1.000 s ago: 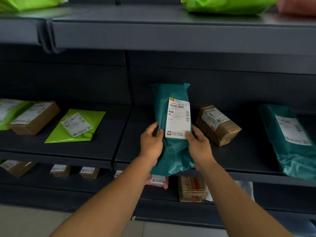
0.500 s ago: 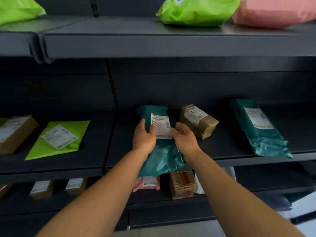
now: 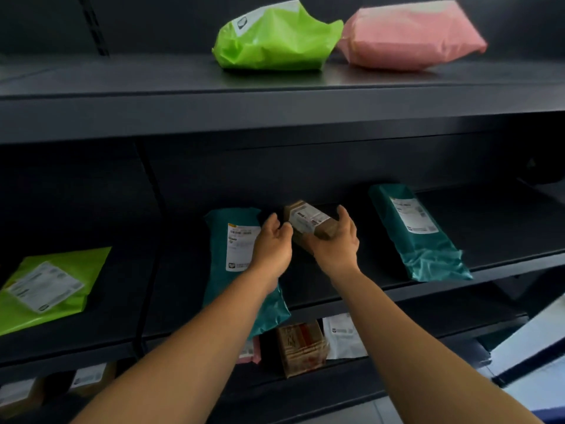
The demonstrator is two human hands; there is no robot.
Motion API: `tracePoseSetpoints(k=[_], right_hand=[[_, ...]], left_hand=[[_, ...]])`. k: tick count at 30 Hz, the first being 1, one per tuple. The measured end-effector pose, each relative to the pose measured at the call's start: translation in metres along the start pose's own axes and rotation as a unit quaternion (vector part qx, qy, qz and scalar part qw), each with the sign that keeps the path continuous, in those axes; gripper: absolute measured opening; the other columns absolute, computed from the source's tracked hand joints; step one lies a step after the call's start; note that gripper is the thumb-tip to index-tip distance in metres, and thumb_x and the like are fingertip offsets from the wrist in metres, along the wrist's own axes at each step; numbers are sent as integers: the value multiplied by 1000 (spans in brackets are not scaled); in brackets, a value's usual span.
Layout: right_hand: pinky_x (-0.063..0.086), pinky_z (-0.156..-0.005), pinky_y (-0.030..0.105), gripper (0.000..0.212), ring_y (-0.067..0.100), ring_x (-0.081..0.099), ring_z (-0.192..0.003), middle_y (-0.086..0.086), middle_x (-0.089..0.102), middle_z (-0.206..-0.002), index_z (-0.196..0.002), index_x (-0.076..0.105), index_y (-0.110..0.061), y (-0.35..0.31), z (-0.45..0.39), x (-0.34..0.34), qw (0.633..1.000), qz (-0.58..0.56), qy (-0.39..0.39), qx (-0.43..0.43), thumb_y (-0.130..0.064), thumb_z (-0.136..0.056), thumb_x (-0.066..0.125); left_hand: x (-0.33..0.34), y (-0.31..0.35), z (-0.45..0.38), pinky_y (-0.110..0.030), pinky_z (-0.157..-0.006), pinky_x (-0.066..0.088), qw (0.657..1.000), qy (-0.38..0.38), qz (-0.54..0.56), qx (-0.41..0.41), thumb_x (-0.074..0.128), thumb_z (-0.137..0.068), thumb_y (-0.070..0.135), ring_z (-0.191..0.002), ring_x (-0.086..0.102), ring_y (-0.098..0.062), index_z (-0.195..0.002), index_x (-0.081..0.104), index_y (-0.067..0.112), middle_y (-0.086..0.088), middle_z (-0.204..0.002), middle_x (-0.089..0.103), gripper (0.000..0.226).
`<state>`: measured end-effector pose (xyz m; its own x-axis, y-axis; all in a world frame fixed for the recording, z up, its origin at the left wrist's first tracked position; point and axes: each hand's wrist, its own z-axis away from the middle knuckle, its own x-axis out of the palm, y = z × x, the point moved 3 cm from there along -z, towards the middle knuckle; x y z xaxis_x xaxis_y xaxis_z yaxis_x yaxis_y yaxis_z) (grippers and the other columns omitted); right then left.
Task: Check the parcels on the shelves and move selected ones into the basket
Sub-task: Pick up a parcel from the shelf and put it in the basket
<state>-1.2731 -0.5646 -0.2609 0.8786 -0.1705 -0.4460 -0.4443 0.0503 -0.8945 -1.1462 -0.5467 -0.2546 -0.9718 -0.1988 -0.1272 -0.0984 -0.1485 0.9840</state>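
A small brown cardboard parcel (image 3: pixel 310 221) with a white label sits on the middle shelf (image 3: pixel 382 289). My right hand (image 3: pixel 334 243) cups it from the right and below, fingers curled around it. My left hand (image 3: pixel 272 243) is at its left side, fingers apart and touching its edge. A teal bag parcel (image 3: pixel 227 258) with a white label lies flat on the shelf under my left wrist, its lower end hanging over the shelf edge. No basket is in view.
A second teal bag (image 3: pixel 419 234) lies right of the box. A lime flat mailer (image 3: pixel 52 286) lies at left. On the top shelf sit a lime bag (image 3: pixel 275 41) and a pink bag (image 3: pixel 409 35). The lower shelf holds a brown box (image 3: pixel 301 347), a white mailer (image 3: pixel 344 336) and others.
Both hands have let go of the teal bag, which now lies on the shelf, and moved right onto the small brown parcel. The camera has tilted up and to the right.
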Motion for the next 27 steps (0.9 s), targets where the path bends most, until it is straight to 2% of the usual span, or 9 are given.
tracePoseSetpoints(k=[4, 7, 11, 14, 18, 20, 22, 25, 27], right_hand=[[20, -118, 43, 88, 27, 13, -145, -1, 14, -160, -154, 14, -25, 15, -32, -11, 999, 17, -25, 16, -34, -86, 68], [24, -117, 45, 75, 27, 19, -146, 1, 19, -160, -154, 18, -23, 25, -57, -12, 998, 0, -46, 38, -40, -92, 56], [36, -110, 40, 52, 28, 44, -133, 9, 45, -147, -148, 35, -17, 34, -78, -6, 993, -38, -82, 81, -40, -102, 37], [46, -98, 40, 41, 28, 58, -112, 10, 62, -123, -128, 57, -14, 39, -85, -4, 992, -47, -84, 84, -36, -104, 32], [48, -97, 43, 33, 24, 63, -103, 6, 69, -110, -102, 67, -23, 52, -92, 0, 988, -76, -89, 102, -37, -102, 36], [50, -93, 40, 33, 21, 64, -100, 3, 71, -106, -94, 66, -27, 57, -94, 2, 985, -88, -99, 111, -39, -102, 36], [52, -90, 39, 37, 19, 65, -96, 2, 72, -101, -92, 67, -26, 58, -94, 4, 982, -101, -105, 117, -42, -102, 36], [52, -86, 36, 43, 16, 66, -90, 0, 73, -93, -90, 68, -22, 61, -96, 5, 977, -120, -122, 126, -45, -102, 35], [53, -86, 37, 42, 18, 68, -90, 1, 74, -95, -93, 67, -21, 63, -97, 4, 974, -132, -126, 131, -46, -102, 35]], left_hand=[[23, -2, -20, -19, -95, 26, 999, -5, -11, -32, 36, -104, 26, -137, 35, -16, -152, 22, 19, -1, -154, 33, 51], [41, -4, -26, -21, -90, 31, 998, -2, -13, -58, 35, -104, 26, -128, 43, -15, -146, 34, 25, 0, -146, 43, 42], [57, -9, -37, -23, -85, 35, 996, -9, -11, -84, 42, -101, 24, -107, 47, -8, -141, 40, 28, 7, -131, 51, 40], [63, -13, -44, -15, -68, 39, 996, -19, 0, -90, 52, -94, 15, -95, 53, -3, -136, 45, 32, 9, -125, 56, 46], [61, -19, -49, -21, -79, 45, 996, 3, -10, -86, 71, -83, 19, -107, 55, -11, -135, 44, 30, 5, -127, 58, 60], [62, -22, -51, -15, -74, 42, 997, 16, -26, -75, 77, -78, 21, -104, 53, -8, -136, 42, 28, 6, -124, 56, 68], [64, -24, -54, -12, -72, 42, 996, 35, -50, -69, 82, -71, 23, -105, 52, -8, -136, 40, 25, 5, -124, 54, 77], [67, -29, -60, -26, -85, 52, 989, 72, -111, -72, 87, -60, 31, -114, 53, -16, -140, 37, 26, 1, -130, 48, 95], [67, -30, -60, -23, -75, 52, 987, 82, -117, -66, 85, -61, 25, -111, 55, -16, -137, 40, 28, 0, -129, 50, 89]])
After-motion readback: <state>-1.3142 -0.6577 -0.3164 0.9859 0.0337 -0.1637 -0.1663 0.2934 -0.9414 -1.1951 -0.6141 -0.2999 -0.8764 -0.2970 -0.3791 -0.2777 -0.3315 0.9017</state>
